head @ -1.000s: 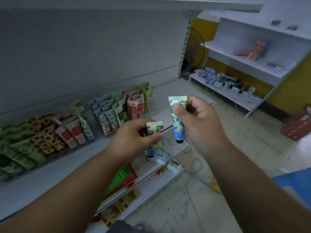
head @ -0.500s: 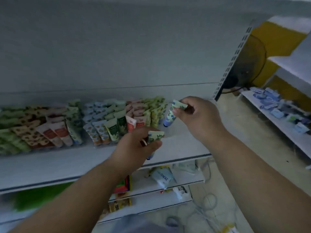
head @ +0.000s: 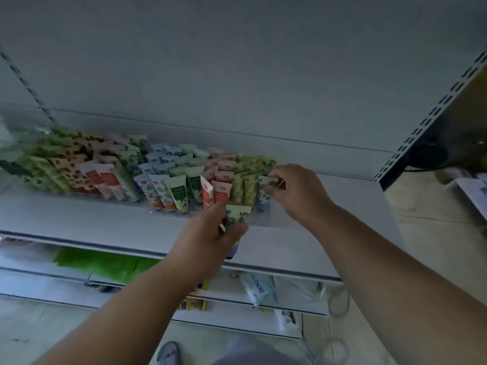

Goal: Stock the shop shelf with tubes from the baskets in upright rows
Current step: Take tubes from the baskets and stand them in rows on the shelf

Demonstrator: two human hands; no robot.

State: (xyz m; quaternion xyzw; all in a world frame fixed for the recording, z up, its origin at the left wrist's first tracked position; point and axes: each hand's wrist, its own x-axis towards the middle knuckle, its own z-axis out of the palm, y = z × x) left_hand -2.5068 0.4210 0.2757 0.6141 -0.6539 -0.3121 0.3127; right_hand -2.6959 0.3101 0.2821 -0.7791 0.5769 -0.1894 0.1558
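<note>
My right hand (head: 297, 192) pinches the crimped top of a green-patterned tube with a blue cap (head: 264, 194), which stands cap-down at the right end of the upright rows of tubes (head: 168, 177) on the white shelf (head: 79, 219). My left hand (head: 210, 238) holds a second tube of the same pattern (head: 237, 216) just in front of the rows, above the shelf's front part, its blue cap pointing down below my fingers.
To the right of the rows the shelf board is bare up to the slotted upright post (head: 432, 114). Lower shelves carry a green basket (head: 105, 264) and a white packet marked ZERO (head: 257, 287). A sandalled foot (head: 168, 353) shows on the floor below.
My view turned left and closer to the shelf. My right hand carried its tube from mid-air down to the right end of the rows. My left hand moved forward with its tube.
</note>
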